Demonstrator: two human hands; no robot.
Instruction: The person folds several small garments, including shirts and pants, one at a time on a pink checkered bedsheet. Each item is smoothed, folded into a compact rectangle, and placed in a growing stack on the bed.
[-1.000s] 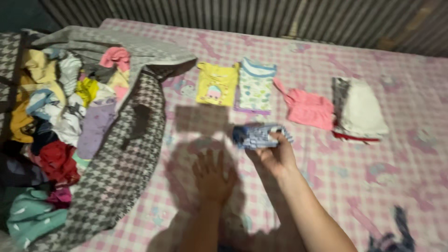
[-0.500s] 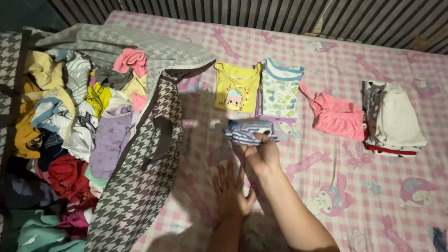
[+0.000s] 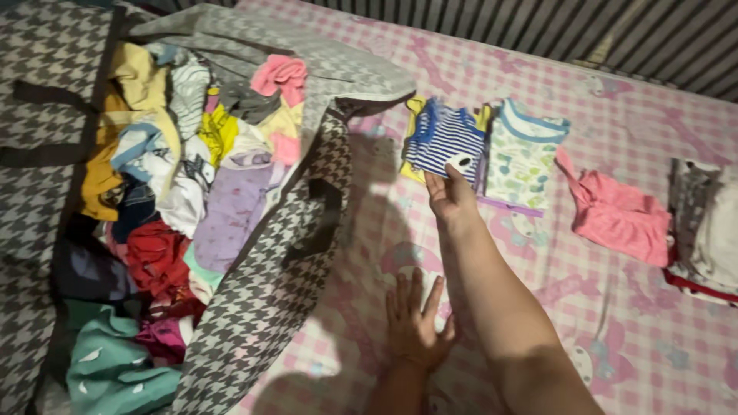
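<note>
Our right hand (image 3: 452,201) pressed the folded blue-and-white striped garment (image 3: 444,142) onto the yellow shirt (image 3: 416,107) beneath it, fingers closed lightly on its near edge; the stack lay on the pink checked bedsheet (image 3: 615,338) at about twelve o'clock from the hand. Our left hand (image 3: 415,327) rested open and flat on the sheet at six o'clock, holding nothing. To land the piece well, we judged, it wanted squaring to the shirt's edges and a flat palm before letting go, so the fold would not spring. At three o'clock of the stack lay a white top with green prints (image 3: 521,157), just beside it, then a pink garment (image 3: 619,219) and a pile of folded clothes (image 3: 703,230). At nine o'clock an open houndstooth bag (image 3: 261,307) spilled unfolded clothes (image 3: 169,192), its flap close to the stack.
</note>
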